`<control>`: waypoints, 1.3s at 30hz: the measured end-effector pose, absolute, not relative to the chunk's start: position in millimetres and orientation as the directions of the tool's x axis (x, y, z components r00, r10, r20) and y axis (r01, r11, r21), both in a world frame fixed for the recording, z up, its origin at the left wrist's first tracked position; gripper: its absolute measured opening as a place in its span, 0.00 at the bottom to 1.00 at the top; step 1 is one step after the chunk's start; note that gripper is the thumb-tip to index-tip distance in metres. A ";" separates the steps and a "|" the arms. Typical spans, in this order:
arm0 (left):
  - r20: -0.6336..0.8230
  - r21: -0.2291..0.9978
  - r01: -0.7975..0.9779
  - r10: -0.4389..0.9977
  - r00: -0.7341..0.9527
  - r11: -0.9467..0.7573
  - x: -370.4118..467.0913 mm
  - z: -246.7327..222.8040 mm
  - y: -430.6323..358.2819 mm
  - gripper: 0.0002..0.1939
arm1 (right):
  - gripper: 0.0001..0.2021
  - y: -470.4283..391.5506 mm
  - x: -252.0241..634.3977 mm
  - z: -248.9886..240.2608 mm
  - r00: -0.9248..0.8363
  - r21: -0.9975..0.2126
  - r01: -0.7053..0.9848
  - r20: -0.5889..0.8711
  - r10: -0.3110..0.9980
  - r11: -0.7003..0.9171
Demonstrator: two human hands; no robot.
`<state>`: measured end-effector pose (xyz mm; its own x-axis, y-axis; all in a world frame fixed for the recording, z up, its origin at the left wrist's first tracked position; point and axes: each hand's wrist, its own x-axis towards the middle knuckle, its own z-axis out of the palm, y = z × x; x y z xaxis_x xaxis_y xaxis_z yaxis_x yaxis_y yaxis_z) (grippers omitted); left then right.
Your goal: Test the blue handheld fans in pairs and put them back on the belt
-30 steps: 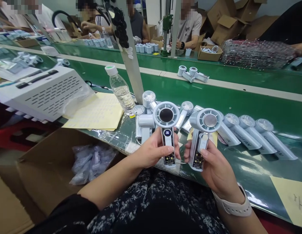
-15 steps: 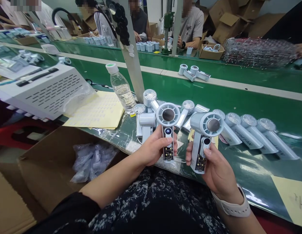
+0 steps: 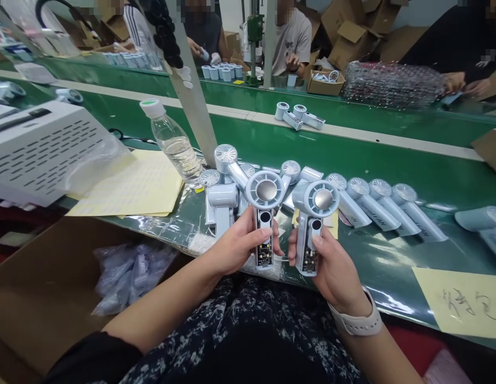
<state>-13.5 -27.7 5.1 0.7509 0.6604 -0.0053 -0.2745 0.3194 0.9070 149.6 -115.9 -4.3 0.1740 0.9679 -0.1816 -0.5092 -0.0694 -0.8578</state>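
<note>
Head view, two fans (image 3: 265,218), one per hand (image 3: 242,240)

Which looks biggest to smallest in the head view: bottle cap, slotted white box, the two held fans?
1. Slotted white box
2. Fan in left hand, fan in right hand: too alike to rank
3. Bottle cap

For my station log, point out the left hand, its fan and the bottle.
Left hand (image 3: 243,241): head view, thumb's base.
Its fan (image 3: 265,217): head view, dark round window.
Bottle (image 3: 174,143): head view, clear side.
</note>
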 end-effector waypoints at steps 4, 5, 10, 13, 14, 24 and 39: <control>-0.011 0.901 -0.287 0.677 0.736 0.327 -10.9 7.9 -27.3 0.14 | 0.13 -115.2 149.6 -3.5 0.168 -0.846 -0.527 -0.199 0.966 -0.082; -0.010 0.901 -0.295 0.692 0.721 0.320 -10.0 8.7 -27.2 0.14 | 0.12 -115.1 149.8 -3.3 0.173 -0.848 -0.526 -0.189 0.966 -0.072; 0.006 0.907 -0.294 0.688 0.726 0.302 -9.4 8.3 -25.9 0.16 | 0.13 -114.5 152.6 -2.1 0.170 -0.847 -0.528 -0.171 0.970 -0.057; 0.005 0.933 -0.251 0.689 0.725 0.258 -11.0 4.4 -24.8 0.15 | 0.12 -113.8 154.7 -2.2 0.198 -0.864 -0.501 -0.169 0.966 -0.048; -0.021 0.943 -0.216 0.691 0.722 0.255 -11.3 3.3 -24.7 0.16 | 0.12 -113.6 155.2 -2.7 0.204 -0.866 -0.497 -0.172 0.964 -0.050; -0.143 0.917 -0.193 0.739 0.659 0.349 -9.6 -1.4 -27.8 0.20 | 0.22 -114.9 154.9 -5.4 0.041 -0.744 -0.657 -0.195 0.980 -0.121; -0.093 0.851 -0.255 0.611 0.786 0.458 -10.4 11.6 -30.3 0.29 | 0.12 -115.8 155.2 10.8 0.148 -0.751 -0.657 -0.207 0.967 -0.061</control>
<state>-10.4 -30.3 11.6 0.7864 0.6106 -0.0932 -0.2549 0.4583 0.8515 155.2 -115.8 10.8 0.1476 0.9671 -0.2071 -0.6570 -0.0606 -0.7514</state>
